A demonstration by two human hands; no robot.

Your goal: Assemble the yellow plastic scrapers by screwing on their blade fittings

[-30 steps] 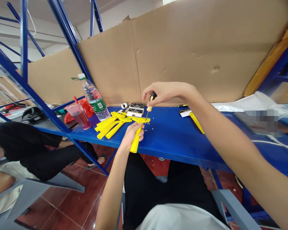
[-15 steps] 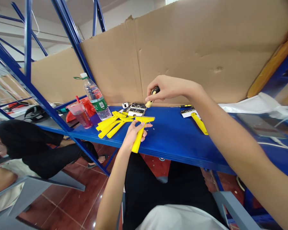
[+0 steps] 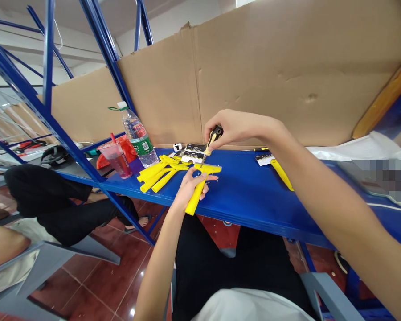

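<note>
My left hand [image 3: 187,189] is wrapped around the handle of a yellow T-shaped scraper [image 3: 195,196], its wide head lying away from me over the blue table. In my right hand [image 3: 225,127] is a black and cream screwdriver [image 3: 212,141], pointing down with its tip at the left part of the scraper head. Whether the tip sits in a screw is too small to tell. Left of my left hand several more yellow scrapers [image 3: 163,173] lie in a pile. Small shiny bits lie just behind the held scraper.
Black-and-white packets [image 3: 193,154] lie behind the pile. A water bottle [image 3: 139,136] and a cup of red drink [image 3: 117,160] stand at left. Another yellow scraper [image 3: 282,174] and a second screwdriver [image 3: 261,149] lie at right. Cardboard [image 3: 254,67] walls the back. A co-worker's legs [image 3: 53,200] show at left.
The screwdriver in my right hand has come down, and its tip now meets the scraper head. My left hand keeps its hold on the scraper. The view has shifted slightly.
</note>
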